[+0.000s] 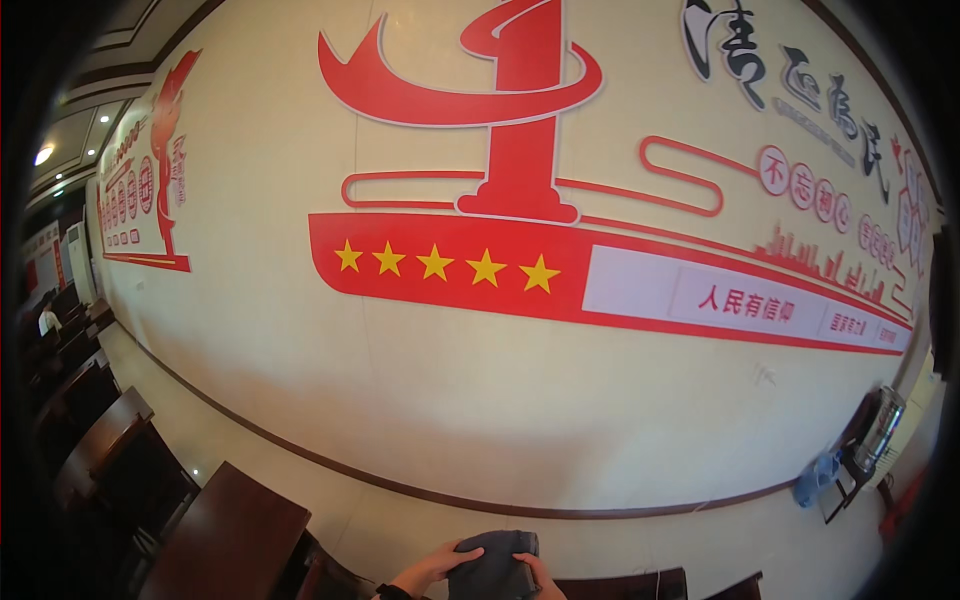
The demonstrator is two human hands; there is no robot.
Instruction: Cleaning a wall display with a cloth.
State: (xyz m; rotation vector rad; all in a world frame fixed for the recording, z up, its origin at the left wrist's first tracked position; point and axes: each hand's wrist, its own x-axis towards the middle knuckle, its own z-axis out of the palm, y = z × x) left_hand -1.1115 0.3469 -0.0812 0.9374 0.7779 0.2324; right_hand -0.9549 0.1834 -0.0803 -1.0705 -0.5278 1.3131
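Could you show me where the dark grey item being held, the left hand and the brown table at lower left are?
Dark grey item (492,572): head view, middle of its visible face.
Left hand (441,563): head view, back of the hand.
Brown table (232,532): head view, bare tabletop.

Centre: cream wall (450,400) bearing a red column (525,150) encircled by a red ribbon (440,106). Beneath the column, a red band (450,231) carries five yellow stars (434,262) in a row and, to their right, a white panel (640,285). Upper right: black characters (741,45). Far left: second red display (168,205). Wall foot: brown skirting (400,487) meeting pale floor (420,530). Lower left: dark wooden table (235,530). Right: silver cylinder (881,425) on a dark stand (850,490), with a blue item (817,482) just beside it.
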